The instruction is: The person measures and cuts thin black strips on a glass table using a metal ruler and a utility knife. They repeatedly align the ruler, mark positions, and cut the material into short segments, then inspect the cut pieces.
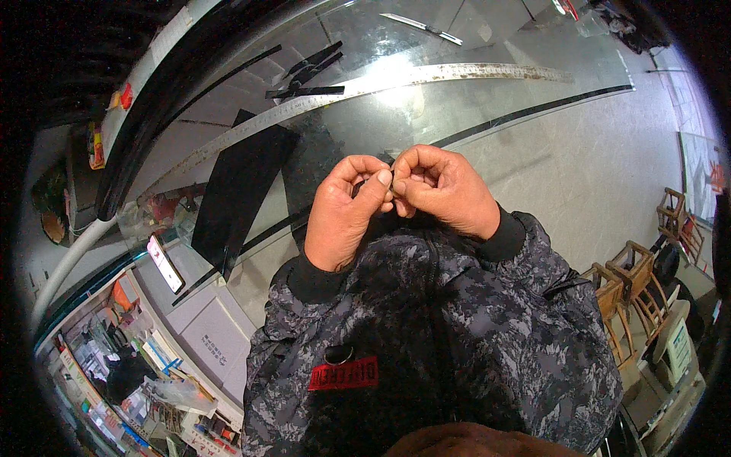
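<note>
A: What are the fingers doing?

B: The left hand (339, 217) and the right hand (455, 194) meet at the tips, each with thumb and forefinger pressed together, pinching a small dark piece (392, 174) between them

A: Can you tell what the piece is?

B: No, the fingertips cover most of it. It sits right where the two hands touch, in front of the camouflage jacket (487, 305)

A: And beyond the fingers?

B: A long ruler (495, 71) lies across the glass sheet (525, 38), with a slim knife (422, 29) farther out past it. A few black strips (308, 72) lie up and to the left of the fingertips

A: Anything to the left?

B: A black sheet (244, 175) near the left fingers, then a phone (166, 264) farther off and lower. Lower still is a cluttered drawer (228, 420)

A: What about the right?

B: A long dark strip (533, 116) runs away from just past the right fingers; wooden stools (628, 270) stand well apart, lower right of them
</note>
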`<state>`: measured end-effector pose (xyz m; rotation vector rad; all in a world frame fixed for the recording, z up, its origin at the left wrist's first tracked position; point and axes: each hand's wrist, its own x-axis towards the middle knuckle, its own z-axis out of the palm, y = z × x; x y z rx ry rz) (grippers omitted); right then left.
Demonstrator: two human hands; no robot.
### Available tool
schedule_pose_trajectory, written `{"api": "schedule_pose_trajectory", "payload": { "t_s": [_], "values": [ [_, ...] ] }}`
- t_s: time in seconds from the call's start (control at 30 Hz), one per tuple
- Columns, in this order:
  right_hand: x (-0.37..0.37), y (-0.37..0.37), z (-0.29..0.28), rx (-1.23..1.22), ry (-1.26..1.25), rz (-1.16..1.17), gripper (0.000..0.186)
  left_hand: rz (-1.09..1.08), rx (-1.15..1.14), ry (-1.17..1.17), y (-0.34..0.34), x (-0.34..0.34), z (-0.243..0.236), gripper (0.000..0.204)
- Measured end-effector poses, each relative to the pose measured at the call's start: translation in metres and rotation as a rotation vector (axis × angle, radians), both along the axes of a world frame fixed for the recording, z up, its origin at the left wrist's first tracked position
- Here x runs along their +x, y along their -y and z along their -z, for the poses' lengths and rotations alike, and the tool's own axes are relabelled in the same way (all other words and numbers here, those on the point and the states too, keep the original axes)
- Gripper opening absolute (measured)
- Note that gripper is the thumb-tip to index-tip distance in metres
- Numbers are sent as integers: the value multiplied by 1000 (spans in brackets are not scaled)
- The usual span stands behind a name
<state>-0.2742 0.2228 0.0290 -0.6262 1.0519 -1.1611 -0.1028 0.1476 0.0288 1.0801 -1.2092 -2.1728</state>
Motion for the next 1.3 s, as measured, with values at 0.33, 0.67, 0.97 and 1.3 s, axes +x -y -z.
{"api": "schedule_pose_trajectory", "payload": {
  "t_s": [0.33,0.67,0.97,1.3],
  "values": [
    [0,0,0,-2,-9,3,6,-6,-277,61,-4,-2,-2,16],
    [3,1,2,-36,-93,37,4,40,-206,51,-5,-2,1,14],
    [4,3,-5,-187,23,155,9,-2,565,-340,4,2,1,11],
    [-1,7,-6,-316,-190,32,9,66,725,-447,5,12,0,14]
  ]
}}
